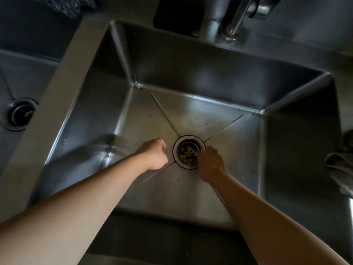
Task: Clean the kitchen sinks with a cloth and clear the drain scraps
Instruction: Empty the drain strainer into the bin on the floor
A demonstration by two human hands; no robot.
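Sink (191,60) on the right fills most of the view, a square steel basin with 4 creases in its floor running to the drain (189,152) near the middle of the floor. Scraps (186,153), pale and brown bits, lie inside the drain's cup. Small dark specks dot the floor along the far edge and near the front.

Both bare forearms reach down into this basin from the near rim. The left hand (153,155) sits just left of the drain, its fingers curled into a loose fist, close over the floor; I cannot tell whether anything is inside the fist. The right hand (210,161) is at the drain's right edge, fingers bent down and their tips over the cup's rim among the scraps; whether they pinch anything cannot be told.

A steel divider separates this basin from a second sink (28,73) at the left, which has its own drain with a dark stopper (21,114). A faucet (235,20) stands behind the far rim. A grey cloth (342,169) lies on the counter beyond the right rim.
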